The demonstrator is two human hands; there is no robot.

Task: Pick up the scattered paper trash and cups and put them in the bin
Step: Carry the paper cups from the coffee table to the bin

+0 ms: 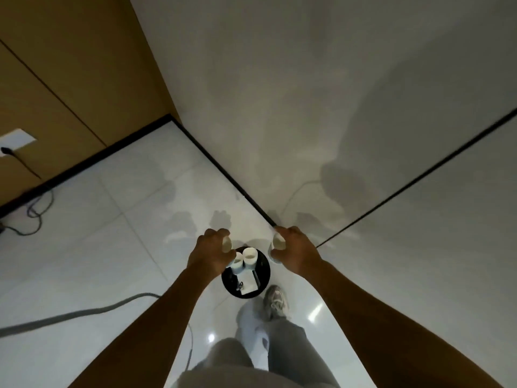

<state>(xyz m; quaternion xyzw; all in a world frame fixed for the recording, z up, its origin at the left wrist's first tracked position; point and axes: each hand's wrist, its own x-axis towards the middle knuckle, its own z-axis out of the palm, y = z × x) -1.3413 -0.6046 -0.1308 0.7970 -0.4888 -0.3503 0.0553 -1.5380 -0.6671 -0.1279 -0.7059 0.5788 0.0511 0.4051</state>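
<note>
A round black bin (264,271) stands on the pale tiled floor close to the wall, below my hands. Inside it I see two white paper cups (249,256) and a white piece of paper (249,282). My left hand (210,254) hovers over the bin's left rim, fingers closed around a white paper cup (226,243). My right hand (296,252) is just right of the bin, gripping another white paper cup (278,242). Both cups are mostly hidden by fingers.
A grey wall with a black seam (414,189) rises right behind the bin. A thick grey hose (70,316) and a thin cable (190,348) cross the floor at left. More cables (33,217) lie by the brown wall. My shoe (277,302) is beside the bin.
</note>
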